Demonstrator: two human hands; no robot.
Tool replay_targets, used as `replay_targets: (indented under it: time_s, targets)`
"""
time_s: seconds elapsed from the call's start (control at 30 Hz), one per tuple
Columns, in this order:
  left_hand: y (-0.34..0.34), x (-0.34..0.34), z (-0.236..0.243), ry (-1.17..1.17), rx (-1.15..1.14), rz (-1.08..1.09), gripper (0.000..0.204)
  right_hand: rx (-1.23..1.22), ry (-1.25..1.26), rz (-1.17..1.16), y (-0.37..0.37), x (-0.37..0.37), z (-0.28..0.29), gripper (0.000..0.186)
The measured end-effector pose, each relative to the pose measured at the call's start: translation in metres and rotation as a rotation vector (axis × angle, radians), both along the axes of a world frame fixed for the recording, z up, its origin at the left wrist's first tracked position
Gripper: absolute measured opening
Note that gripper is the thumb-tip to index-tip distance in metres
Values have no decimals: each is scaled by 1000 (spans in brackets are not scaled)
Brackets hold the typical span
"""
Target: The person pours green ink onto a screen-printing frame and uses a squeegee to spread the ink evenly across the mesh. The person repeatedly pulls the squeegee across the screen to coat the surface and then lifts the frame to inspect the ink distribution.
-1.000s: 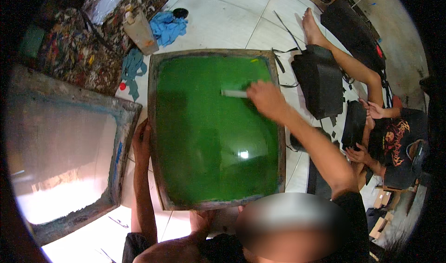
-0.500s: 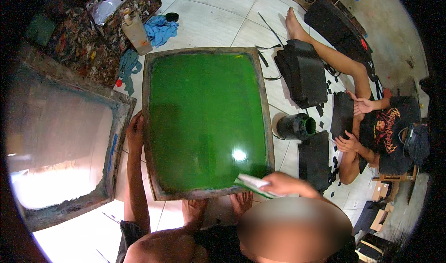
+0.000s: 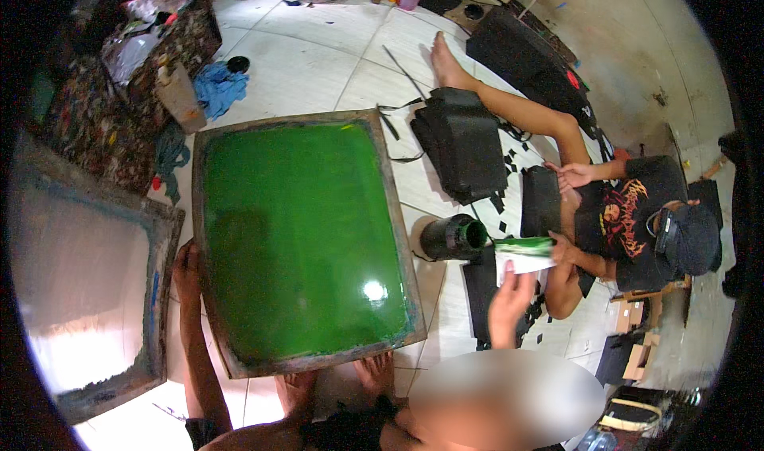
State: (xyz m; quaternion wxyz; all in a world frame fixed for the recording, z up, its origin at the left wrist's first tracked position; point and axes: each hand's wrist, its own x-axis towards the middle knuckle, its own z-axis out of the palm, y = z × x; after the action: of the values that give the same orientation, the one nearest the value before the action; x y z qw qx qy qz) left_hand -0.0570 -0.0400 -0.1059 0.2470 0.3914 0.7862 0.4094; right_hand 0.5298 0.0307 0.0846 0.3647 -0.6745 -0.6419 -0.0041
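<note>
A screen frame (image 3: 212,308) coated in glossy green lies in front of me. My left hand (image 3: 188,264) is closed on its left edge. My right hand (image 3: 512,296) holds a flat white scraper (image 3: 523,258) with green on it, off the screen's right side, just right of a dark open jar (image 3: 444,237) smeared green. My bare feet show under the screen's lower edge.
Another framed screen (image 3: 161,284) stands at the left beside a debris-covered surface (image 3: 95,113). Blue cloth (image 3: 217,89) and a plastic jug (image 3: 179,97) sit behind. At the right, a co-worker (image 3: 637,228) sits with leg stretched out among black material stacks (image 3: 458,140) on the tiled floor.
My right hand has moved from over the green coating, down past the frame's lower edge, then out right beside the jar with the scraper. The view has shifted, so the screen appears further left.
</note>
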Motion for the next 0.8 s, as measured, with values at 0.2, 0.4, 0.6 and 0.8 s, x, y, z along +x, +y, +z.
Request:
replay_targets:
  time_s: [0.2,0.4,0.6,0.8]
  targets:
    - [-1,-9,-4,-294,2,-51,40,45,-357,211,7,-14,-45,45]
    - [-2,-10,-11,-261,17,-2,37,55,-492,240,10,-9,-42,47]
    - [-1,-8,-11,-259,3,28,36,-34,-542,267,15,6,-58,55]
    - [-1,-12,-8,-277,6,2,36,-186,-657,-40,11,55,-61,44]
